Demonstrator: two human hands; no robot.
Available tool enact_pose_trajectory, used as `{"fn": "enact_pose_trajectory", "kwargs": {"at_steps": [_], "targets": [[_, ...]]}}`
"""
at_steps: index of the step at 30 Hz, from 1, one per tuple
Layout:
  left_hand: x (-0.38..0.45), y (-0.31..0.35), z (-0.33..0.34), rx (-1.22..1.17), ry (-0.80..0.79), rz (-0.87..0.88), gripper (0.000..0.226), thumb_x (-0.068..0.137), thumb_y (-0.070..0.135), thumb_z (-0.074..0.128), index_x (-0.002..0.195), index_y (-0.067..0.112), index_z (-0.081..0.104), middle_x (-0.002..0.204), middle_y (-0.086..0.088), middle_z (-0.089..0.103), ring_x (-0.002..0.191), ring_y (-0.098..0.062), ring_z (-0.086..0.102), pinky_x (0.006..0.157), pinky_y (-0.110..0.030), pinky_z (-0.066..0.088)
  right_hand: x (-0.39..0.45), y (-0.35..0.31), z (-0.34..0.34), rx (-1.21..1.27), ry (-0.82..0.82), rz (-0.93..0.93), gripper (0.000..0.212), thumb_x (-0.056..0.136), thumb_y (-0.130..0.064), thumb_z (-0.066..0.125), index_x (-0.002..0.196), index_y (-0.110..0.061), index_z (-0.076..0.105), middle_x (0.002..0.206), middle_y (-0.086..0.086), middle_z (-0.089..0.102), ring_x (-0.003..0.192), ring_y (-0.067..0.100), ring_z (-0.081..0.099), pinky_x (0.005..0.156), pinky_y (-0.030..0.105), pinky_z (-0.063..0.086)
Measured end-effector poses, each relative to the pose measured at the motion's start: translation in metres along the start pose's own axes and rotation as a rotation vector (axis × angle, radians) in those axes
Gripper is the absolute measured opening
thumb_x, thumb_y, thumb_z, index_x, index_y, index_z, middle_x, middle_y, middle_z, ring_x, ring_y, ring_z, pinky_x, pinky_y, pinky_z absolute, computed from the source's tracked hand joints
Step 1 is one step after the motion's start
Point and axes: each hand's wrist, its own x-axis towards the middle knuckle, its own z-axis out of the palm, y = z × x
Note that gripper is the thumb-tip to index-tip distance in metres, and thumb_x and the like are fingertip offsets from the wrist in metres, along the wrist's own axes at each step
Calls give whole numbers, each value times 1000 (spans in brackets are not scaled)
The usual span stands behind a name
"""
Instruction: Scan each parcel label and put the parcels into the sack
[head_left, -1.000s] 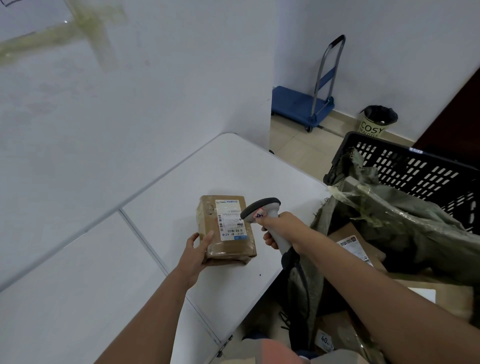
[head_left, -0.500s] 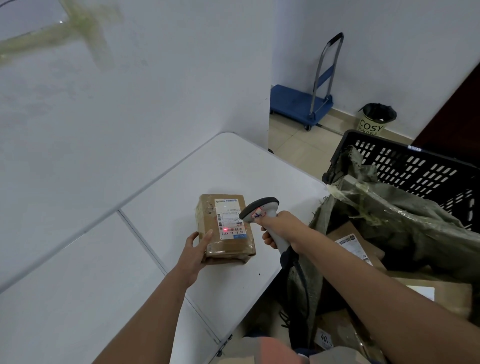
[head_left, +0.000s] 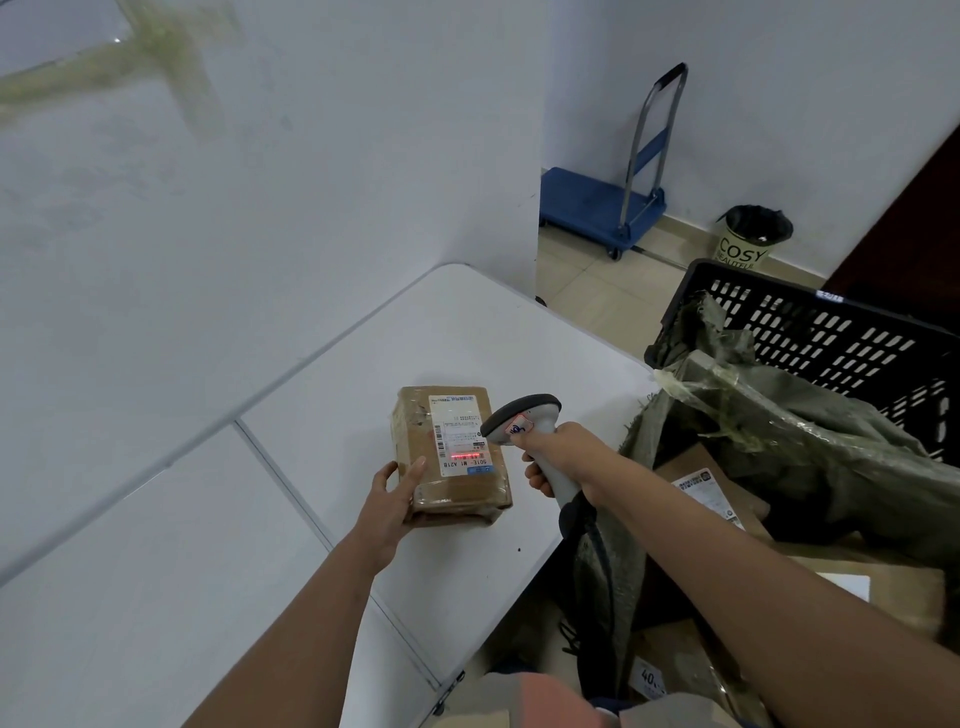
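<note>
A brown taped parcel (head_left: 457, 493) lies on the white table (head_left: 441, 338), its white label (head_left: 460, 434) facing up. My left hand (head_left: 397, 499) grips the parcel's near left corner, thumb on top. My right hand (head_left: 561, 457) holds a grey barcode scanner (head_left: 522, 415) by its handle, head pointed at the label from the right. A red scan line glows across the label's lower barcode. The olive green sack (head_left: 779, 441) gapes open at the right, with cardboard parcels (head_left: 711, 486) inside.
A black slotted plastic crate (head_left: 831, 332) stands behind the sack. On the floor beyond are a blue platform trolley (head_left: 597, 202) and a small bin (head_left: 753, 234) marked COSY. A white wall runs along the table's far side.
The red scan line has grown brighter and wider across the label. Both hands and the parcel have stayed almost where they were.
</note>
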Motion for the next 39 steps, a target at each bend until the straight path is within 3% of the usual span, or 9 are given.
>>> {"fn": "enact_pose_trajectory", "kwargs": {"at_steps": [6,8,11,15,19,25,30,34,39], "targets": [[-3,-5,-3,-58,-7,3,73,86,41,70,148,24,34,123,-6,60,111,-23,59,96,-46,53,2,19,-10,77,112,-46,37,90,-38,67,98,-2,60,64,9,66,50,15,60,50,25,50],[-9,-3,-1,-61,-25,32,72,82,45,71,144,25,39,128,-7,61,117,-23,59,94,-43,54,1,30,-24,173,185,-75,35,91,-35,67,93,-1,60,64,9,65,52,16,60,51,27,49],[-24,7,17,5,-191,43,65,86,55,66,140,25,48,132,-5,64,124,-22,59,92,-38,55,-6,46,-54,328,324,-134,33,91,-35,68,87,-3,61,63,9,64,51,17,59,52,27,49],[-51,20,71,32,-330,-20,42,99,48,47,132,25,59,126,-5,69,121,-23,61,104,-45,49,-21,74,-108,495,544,-148,33,89,-34,70,81,-2,62,60,9,61,52,19,57,58,32,51],[-70,16,137,86,-411,-84,44,95,49,54,129,22,62,121,-9,70,119,-28,62,104,-50,49,-41,107,-158,548,725,-130,40,90,-39,68,67,-7,61,63,8,63,60,22,59,65,37,49],[-89,-19,230,211,-552,-264,54,91,56,59,129,18,64,125,-15,68,121,-32,61,104,-55,48,-73,148,-216,668,837,-144,34,92,-36,65,72,-9,62,66,8,64,59,19,59,60,30,47],[-100,-41,282,346,-417,-349,46,89,54,64,120,20,62,115,-17,69,108,-34,64,92,-56,55,-89,171,-249,699,843,-140,35,94,-34,64,74,-5,63,67,9,64,54,17,58,54,28,46],[-100,-50,306,243,-213,-363,51,88,54,65,124,19,54,117,-18,60,103,-33,61,79,-52,60,-92,182,-262,669,819,-145,35,93,-35,64,71,-8,63,69,10,66,56,18,60,64,35,51],[-109,-66,343,71,-135,-362,44,95,54,56,123,20,50,108,-15,59,99,-33,60,86,-57,56,-91,192,-266,638,774,-165,29,92,-37,65,86,-9,64,71,8,68,57,17,62,66,36,53]]}}
